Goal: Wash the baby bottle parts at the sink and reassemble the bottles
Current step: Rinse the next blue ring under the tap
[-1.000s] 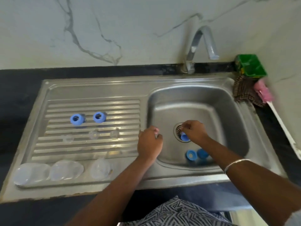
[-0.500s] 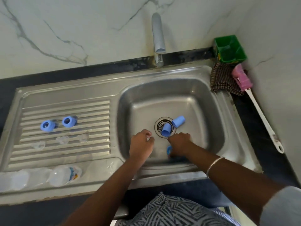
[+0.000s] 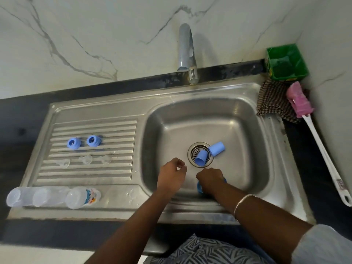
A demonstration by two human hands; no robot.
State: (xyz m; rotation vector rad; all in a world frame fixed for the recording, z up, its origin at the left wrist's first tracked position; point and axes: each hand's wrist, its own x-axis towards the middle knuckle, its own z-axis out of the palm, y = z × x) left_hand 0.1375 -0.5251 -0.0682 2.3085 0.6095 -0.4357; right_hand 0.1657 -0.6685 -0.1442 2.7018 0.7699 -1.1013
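My right hand (image 3: 209, 180) reaches into the sink basin (image 3: 247, 130) at its near side and grips a blue bottle part (image 3: 199, 187), which it mostly hides. Just to its left my left hand (image 3: 172, 174) hovers over the basin, fingers loosely curled, with nothing visible in it. Two blue caps lie at the drain: one (image 3: 201, 159) on the strainer, the other (image 3: 217, 148) to its right. On the ribbed drainboard (image 3: 114, 130) sit two blue collar rings (image 3: 74, 143) (image 3: 93, 141) and three clear nipples (image 3: 85, 160). Three clear bottles (image 3: 82, 197) lie along its near edge.
The tap (image 3: 185, 52) stands behind the basin with no water running. At the back right are a green tub (image 3: 286, 61), a checked cloth (image 3: 272, 100) and a pink bottle brush (image 3: 299, 101) whose white handle runs along the right counter. Black counter surrounds the sink.
My right hand has drawn back from the drain to the basin's near side and closed on a blue part. Two caps now lie at the drain. The view has shifted right.
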